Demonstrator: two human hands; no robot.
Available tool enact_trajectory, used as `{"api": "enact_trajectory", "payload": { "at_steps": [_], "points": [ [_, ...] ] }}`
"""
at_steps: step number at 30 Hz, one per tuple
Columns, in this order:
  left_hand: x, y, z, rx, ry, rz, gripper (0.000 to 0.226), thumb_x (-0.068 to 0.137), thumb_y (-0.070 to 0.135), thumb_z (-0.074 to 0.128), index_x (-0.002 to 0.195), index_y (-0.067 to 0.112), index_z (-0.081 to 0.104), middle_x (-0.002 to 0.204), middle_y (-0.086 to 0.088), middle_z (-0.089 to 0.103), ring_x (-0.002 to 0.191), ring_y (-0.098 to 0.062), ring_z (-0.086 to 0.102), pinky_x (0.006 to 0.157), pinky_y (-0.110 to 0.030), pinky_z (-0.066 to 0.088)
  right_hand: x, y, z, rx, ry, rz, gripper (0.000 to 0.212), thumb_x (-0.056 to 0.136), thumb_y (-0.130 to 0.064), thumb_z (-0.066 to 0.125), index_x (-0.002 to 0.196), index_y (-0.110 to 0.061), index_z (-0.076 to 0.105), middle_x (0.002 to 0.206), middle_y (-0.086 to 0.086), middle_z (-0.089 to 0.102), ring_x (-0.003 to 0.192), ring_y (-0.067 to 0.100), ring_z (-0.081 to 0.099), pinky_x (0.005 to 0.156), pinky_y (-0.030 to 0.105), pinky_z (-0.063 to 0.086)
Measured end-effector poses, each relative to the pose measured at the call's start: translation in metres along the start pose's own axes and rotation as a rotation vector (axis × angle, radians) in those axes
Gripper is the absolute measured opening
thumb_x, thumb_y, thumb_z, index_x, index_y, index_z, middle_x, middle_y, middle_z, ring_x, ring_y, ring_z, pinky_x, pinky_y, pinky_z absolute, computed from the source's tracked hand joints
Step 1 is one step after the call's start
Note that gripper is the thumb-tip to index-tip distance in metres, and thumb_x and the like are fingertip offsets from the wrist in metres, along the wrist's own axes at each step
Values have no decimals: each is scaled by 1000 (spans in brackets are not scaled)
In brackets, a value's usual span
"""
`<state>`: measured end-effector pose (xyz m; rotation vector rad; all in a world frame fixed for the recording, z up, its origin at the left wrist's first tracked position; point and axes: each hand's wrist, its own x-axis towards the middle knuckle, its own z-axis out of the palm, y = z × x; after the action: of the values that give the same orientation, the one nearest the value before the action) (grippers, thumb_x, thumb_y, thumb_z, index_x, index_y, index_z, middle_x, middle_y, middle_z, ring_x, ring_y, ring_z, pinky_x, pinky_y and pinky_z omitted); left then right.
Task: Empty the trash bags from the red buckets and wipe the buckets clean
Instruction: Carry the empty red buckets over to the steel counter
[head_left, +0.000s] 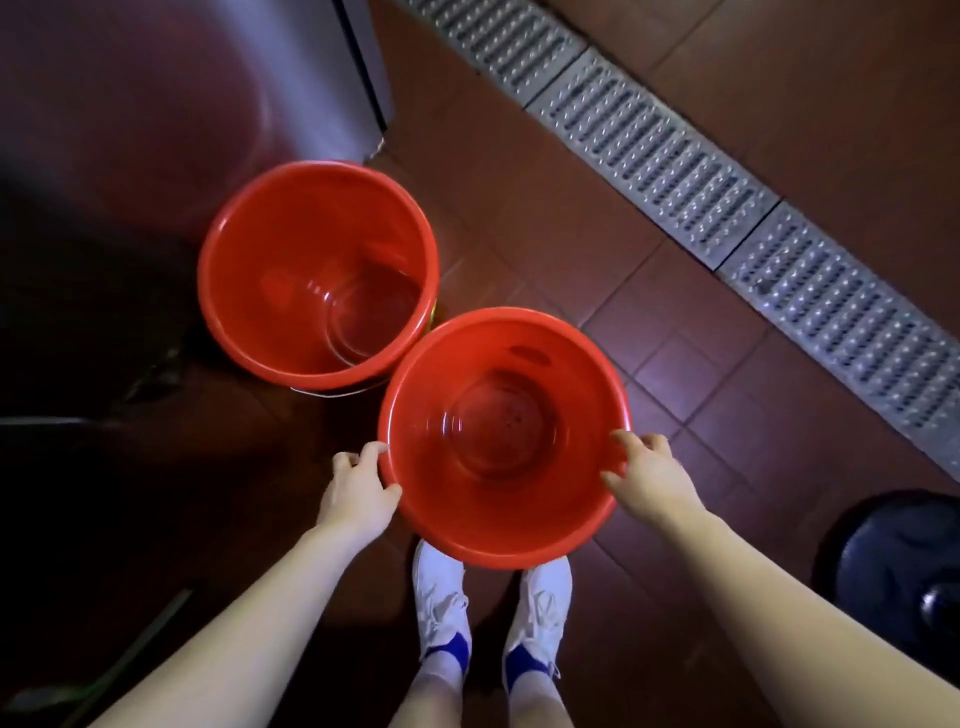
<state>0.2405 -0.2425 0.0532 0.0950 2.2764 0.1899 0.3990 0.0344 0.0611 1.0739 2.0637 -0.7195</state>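
Note:
Two red buckets stand side by side on the tiled floor, both with no bag inside. The near bucket (504, 535) is right in front of my feet. My left hand (356, 491) grips its left rim and my right hand (649, 478) grips its right rim. The far bucket (249, 291) sits up and to the left, its rim touching the near one.
A metal floor drain grate (675, 171) runs diagonally across the upper right. A steel cabinet (218, 78) stands behind the far bucket. A black round object (898, 566) sits at the right edge. My white shoes (441, 597) are under the near bucket.

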Motion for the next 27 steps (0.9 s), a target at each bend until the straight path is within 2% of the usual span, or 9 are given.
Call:
{"api": "enact_trajectory", "payload": {
  "at_steps": [4, 8, 12, 14, 18, 21, 25, 27],
  "points": [
    [31, -12, 21, -45, -66, 82, 50, 88, 16, 63, 131, 34, 43, 111, -8, 52, 95, -23, 58, 87, -33, 47, 34, 9, 28, 87, -16, 54, 64, 85, -20, 63, 143, -26, 39, 133, 15, 41, 111, 34, 57, 96, 37, 46],
    [36, -15, 19, -29, -70, 143, 54, 85, 4, 66, 125, 34, 48, 107, -3, 53, 97, -19, 58, 91, -31, 48, 40, 16, 31, 173, 35, 57, 59, 79, -3, 61, 133, -24, 51, 109, 8, 41, 95, 32, 60, 91, 35, 50],
    [21, -12, -6, -68, -154, 200, 57, 79, 3, 71, 122, 35, 53, 108, -3, 58, 95, -18, 61, 93, -35, 50, 11, 23, 12, 156, 74, 51, 56, 77, -8, 64, 127, -31, 53, 100, 1, 40, 85, 26, 60, 79, 31, 48],
    [5, -5, -23, -87, -194, 234, 57, 77, 3, 73, 119, 37, 54, 107, -2, 60, 95, -16, 62, 93, -34, 51, -14, 29, -4, 152, 68, 53, 57, 77, -10, 66, 127, -32, 53, 99, 1, 42, 82, 24, 59, 79, 30, 48],
    [-46, 31, -67, -121, -219, 308, 60, 74, 3, 72, 110, 48, 53, 102, 2, 57, 90, -7, 60, 91, -27, 50, -81, 41, -56, 202, 125, 80, 60, 73, -8, 70, 128, -29, 55, 101, 3, 46, 94, 25, 62, 88, 34, 49],
    [-85, 64, -116, -120, -217, 384, 60, 73, 8, 73, 106, 53, 51, 99, 6, 55, 86, -7, 60, 86, -21, 49, -126, 41, -113, 231, 192, 76, 62, 70, -8, 71, 126, -31, 58, 96, 1, 48, 84, 16, 58, 85, 29, 49],
    [-124, 119, -202, -169, -178, 471, 56, 73, 11, 72, 106, 52, 54, 102, 7, 57, 84, -14, 64, 84, -26, 53, -162, 21, -213, 273, 318, -8, 62, 65, -5, 74, 122, -29, 63, 88, 0, 53, 81, 11, 55, 84, 25, 44],
    [-136, 151, -249, -166, -111, 518, 55, 72, 13, 72, 108, 50, 55, 101, 5, 59, 79, -14, 65, 82, -27, 54, -170, 5, -265, 294, 414, -66, 60, 63, -3, 76, 117, -27, 66, 83, -4, 53, 78, 9, 53, 77, 23, 40]
  ]
}}
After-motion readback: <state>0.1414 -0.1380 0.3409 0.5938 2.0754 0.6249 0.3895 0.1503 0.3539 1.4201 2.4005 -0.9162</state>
